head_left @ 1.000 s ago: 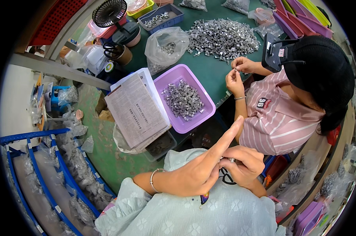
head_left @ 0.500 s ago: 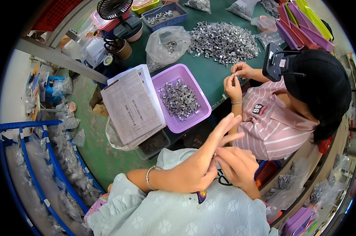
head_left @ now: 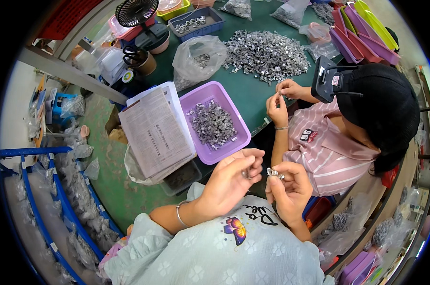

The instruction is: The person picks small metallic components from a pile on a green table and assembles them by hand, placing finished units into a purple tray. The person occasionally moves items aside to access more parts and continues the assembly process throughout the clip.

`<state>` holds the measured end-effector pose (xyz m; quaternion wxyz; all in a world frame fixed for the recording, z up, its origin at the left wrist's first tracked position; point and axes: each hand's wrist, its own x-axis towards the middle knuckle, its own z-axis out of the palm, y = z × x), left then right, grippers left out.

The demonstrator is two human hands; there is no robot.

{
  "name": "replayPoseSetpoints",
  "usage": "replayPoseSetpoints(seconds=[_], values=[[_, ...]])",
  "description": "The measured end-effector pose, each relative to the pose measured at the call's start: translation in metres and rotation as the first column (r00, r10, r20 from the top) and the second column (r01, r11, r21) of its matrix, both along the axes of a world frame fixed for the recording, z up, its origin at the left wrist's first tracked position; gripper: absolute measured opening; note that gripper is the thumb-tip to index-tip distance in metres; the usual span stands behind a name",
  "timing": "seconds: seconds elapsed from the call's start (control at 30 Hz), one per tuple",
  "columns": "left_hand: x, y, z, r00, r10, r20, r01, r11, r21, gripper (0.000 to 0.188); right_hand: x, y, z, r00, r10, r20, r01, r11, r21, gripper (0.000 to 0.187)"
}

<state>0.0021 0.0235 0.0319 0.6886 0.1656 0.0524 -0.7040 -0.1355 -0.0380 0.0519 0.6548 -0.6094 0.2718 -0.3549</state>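
Observation:
Between the thumb and fingers of my right hand (head_left: 291, 192) is a small shiny metal clip (head_left: 275, 173). My left hand (head_left: 229, 183) is curled in front of me with its palm turned inward. Within its bent fingers shows a bit of a small grey metal piece (head_left: 245, 174), partly hidden. The hands are apart, above my lap. Just beyond my left hand, a purple plastic basket (head_left: 243, 140) holds a heap of small grey metal clips (head_left: 212, 123).
Newspaper-covered papers (head_left: 153, 128) lie left of the basket. On the green table (head_left: 253, 102) are a clip pile (head_left: 267, 54), a clear plastic bag (head_left: 200, 61) and a fan (head_left: 136, 12). A co-worker (head_left: 329, 142) sits at the right. Blue racks (head_left: 58, 190) stand left.
My left hand has gone from upright with fingers stretched to curled and lower. My right hand has drawn away to the right, bringing the metal clip into plain view.

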Motion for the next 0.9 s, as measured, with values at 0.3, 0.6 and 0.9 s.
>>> replayPoseSetpoints(seconds=[0.3, 0.6, 0.9], values=[[-0.002, 0.002, 0.030, 0.664, 0.036, 0.747, 0.088, 0.988, -0.125, 0.019, -0.010, -0.003, 0.011, 0.999, 0.023, 0.024, -0.020, 0.995, -0.097, 0.019], [0.000, 0.006, 0.030, 0.640, 0.045, 0.767, 0.122, 0.980, -0.159, 0.016, -0.015, -0.003, 0.012, 0.999, 0.051, 0.000, -0.050, 0.977, -0.205, 0.021], [-0.002, 0.006, 0.028, 0.640, 0.062, 0.766, 0.138, 0.971, -0.195, 0.015, -0.015, -0.003, 0.015, 0.998, 0.067, 0.023, -0.056, 0.950, -0.307, 0.026]])
